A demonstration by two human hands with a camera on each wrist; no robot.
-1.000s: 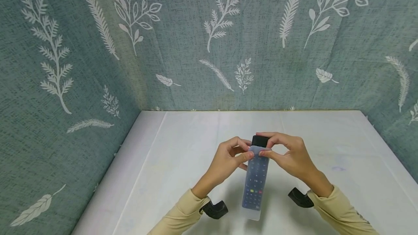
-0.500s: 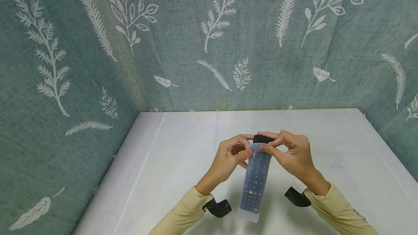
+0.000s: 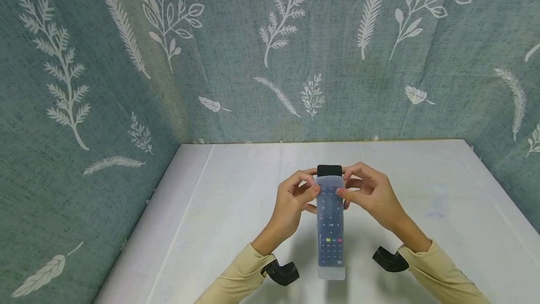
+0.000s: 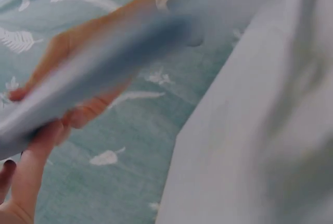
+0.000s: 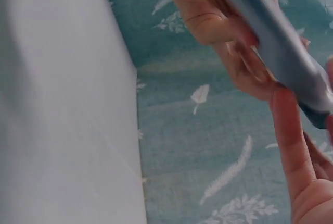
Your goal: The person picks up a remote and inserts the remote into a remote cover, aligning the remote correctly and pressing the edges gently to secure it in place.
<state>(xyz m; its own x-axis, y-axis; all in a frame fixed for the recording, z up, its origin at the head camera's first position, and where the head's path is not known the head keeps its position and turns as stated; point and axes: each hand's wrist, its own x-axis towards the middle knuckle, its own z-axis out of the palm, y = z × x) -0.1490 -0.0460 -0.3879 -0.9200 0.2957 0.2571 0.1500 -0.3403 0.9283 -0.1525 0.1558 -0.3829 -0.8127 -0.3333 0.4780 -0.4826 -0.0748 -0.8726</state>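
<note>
A dark remote control (image 3: 331,219) with rows of small buttons stands nearly upright inside a translucent sleeve (image 3: 331,274), seen in the head view. Its black end (image 3: 329,171) sticks out of the sleeve's top, while the sleeve's bottom hangs past the remote. My left hand (image 3: 293,201) pinches the upper left edge with thumb and fingers. At the upper right edge, my right hand (image 3: 369,196) holds it the same way. Both wrist views show the sleeved remote blurred, with my left hand (image 4: 28,182) and right hand (image 5: 296,156) near its top end.
A white table (image 3: 236,172) lies beneath the hands. Green cloth with white leaf prints (image 3: 236,50) hangs behind and at both sides. Black wrist devices (image 3: 281,273) sit at both sleeve cuffs.
The remote has swung from a tilt to nearly straight. The right hand's fingers have shifted from the black end down to the right edge, leaving that end exposed.
</note>
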